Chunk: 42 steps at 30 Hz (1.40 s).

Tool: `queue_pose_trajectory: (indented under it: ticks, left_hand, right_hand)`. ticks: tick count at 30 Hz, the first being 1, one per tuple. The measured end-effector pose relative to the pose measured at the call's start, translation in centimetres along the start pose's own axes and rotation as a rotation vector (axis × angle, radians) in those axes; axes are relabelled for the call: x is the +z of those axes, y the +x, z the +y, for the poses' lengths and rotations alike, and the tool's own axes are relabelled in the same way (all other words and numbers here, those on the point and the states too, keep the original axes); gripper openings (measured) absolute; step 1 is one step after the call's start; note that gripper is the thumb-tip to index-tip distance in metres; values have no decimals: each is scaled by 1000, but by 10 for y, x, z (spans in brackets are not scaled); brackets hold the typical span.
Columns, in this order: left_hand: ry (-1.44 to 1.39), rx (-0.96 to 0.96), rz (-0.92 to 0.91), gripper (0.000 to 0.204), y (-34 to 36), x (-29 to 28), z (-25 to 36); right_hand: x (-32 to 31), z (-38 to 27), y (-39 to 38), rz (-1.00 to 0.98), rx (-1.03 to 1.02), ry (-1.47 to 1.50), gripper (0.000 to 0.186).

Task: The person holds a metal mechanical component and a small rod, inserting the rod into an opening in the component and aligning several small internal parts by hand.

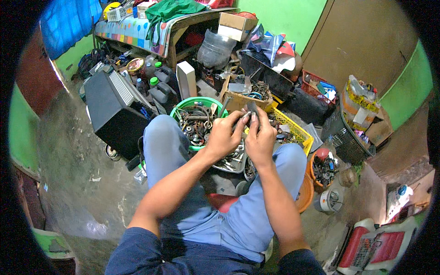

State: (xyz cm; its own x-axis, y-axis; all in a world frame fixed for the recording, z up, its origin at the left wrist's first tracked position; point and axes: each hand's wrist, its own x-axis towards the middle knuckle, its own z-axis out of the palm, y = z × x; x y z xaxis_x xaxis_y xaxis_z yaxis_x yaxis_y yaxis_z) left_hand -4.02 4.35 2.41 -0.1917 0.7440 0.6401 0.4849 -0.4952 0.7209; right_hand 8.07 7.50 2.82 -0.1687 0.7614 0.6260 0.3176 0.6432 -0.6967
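Both hands meet in front of me, above the gap between my knees. My left hand [224,134] is closed, its thumb and forefinger pinching a small pale piece [247,114] too small to name. My right hand [261,140] grips a dark grey flat piece [251,107] between thumb and fingers, touching the pale one. A grey rod [224,106] shows just beyond the left knuckles; whether that hand holds it I cannot tell. Below the hands is a tray of metal parts [233,161], partly covered by them. Left of it stands a green basin [173,113] full of mixed parts.
Beyond my hands are a cardboard box of wires [250,100] and a yellow crate [301,131]. A black speaker-like cabinet [114,114] lies left. Rightward stand an orange bucket [313,173], a white tub [326,201] and a dark basket [344,142]. A cloth-covered table [137,34] is at the back.
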Motion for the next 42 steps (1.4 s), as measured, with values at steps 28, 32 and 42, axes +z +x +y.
queue_pose_trajectory:
  ticks: [28,32,42]
  left_hand:
    - [-269,-244,-184,40,-4,-7,-9]
    - [-227,-236,-191,40,-3,-10,-7]
    - [-159,-228,-195,41,-5,-11,-3]
  right_hand:
    - [-13,-8,5,-9,190,282,27]
    - [-11,2,2,-33,185,175,28]
    - [-15,-8,6,10,233,285,33]
